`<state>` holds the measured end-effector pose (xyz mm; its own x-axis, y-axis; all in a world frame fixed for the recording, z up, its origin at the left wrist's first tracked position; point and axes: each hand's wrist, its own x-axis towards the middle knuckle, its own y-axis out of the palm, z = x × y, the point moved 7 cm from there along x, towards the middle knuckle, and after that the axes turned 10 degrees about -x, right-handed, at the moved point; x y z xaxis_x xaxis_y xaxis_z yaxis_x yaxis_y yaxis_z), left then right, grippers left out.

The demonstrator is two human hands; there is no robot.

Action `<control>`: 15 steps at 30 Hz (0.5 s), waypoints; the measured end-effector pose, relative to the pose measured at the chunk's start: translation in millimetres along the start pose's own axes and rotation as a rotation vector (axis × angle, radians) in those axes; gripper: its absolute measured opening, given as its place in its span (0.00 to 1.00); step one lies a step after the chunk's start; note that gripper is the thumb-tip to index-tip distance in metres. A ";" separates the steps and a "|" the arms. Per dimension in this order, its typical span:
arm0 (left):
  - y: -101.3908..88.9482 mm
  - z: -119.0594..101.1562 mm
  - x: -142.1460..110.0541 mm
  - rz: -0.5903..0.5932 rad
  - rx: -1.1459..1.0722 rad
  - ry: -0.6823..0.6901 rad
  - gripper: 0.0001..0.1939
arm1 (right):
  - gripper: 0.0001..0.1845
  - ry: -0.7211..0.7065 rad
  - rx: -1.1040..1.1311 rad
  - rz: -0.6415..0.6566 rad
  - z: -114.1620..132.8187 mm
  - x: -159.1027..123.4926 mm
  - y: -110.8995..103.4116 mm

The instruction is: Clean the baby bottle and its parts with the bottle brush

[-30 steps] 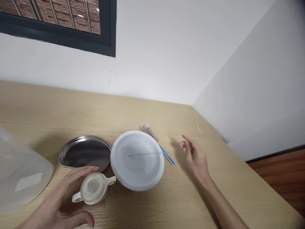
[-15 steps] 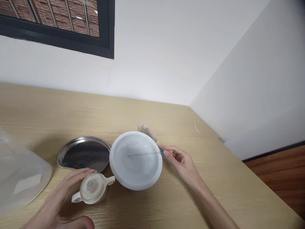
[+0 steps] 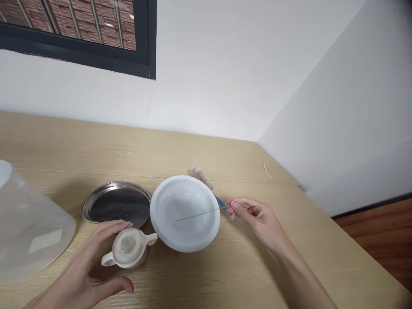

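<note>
From your head camera, you look down at a pale wooden table (image 3: pixel 225 159). Your right hand (image 3: pixel 259 219) pinches the end of a thin metal rod (image 3: pixel 202 213) between thumb and fingertips; the rod slants left over a white bowl (image 3: pixel 185 235), its far end above or in the hollow, you cannot tell which. Beneath and behind the bowl's right edge lies a brush (image 3: pixel 200 176), pale bristles away from you, blue handle near your right fingers. Your left hand (image 3: pixel 80 274) has thumb and fingers spread apart around a small lidded white pot (image 3: pixel 128 249); contact is unclear. The pot's spout points toward the bowl. Behind it sits a round metal tray (image 3: pixel 117 209); at far left stands a translucent plastic container (image 3: pixel 35 227).
</note>
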<state>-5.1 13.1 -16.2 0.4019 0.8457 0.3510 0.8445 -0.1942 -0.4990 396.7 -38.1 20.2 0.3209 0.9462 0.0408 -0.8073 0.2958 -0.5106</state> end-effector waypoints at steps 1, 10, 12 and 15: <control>0.5 0.6 -0.5 0.001 0.002 0.001 0.40 | 0.26 0.003 -0.010 0.003 -0.5 -0.5 0.7; 0.9 -0.6 -4.0 0.000 -0.033 -0.005 0.39 | 0.26 0.004 -0.038 -0.141 -7.0 -1.3 -6.2; 0.8 -2.0 -3.5 0.000 -0.041 -0.006 0.39 | 0.26 -0.005 -0.036 -0.101 -4.9 -1.4 -3.0; 0.6 -3.2 -3.0 0.001 -0.035 -0.007 0.39 | 0.25 -0.014 -0.034 -0.056 -2.9 -1.3 1.7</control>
<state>-4.7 8.8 -15.0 0.4003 0.8491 0.3445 0.8559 -0.2122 -0.4715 396.4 -39.2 16.7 0.3580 0.9301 0.0818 -0.7708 0.3439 -0.5363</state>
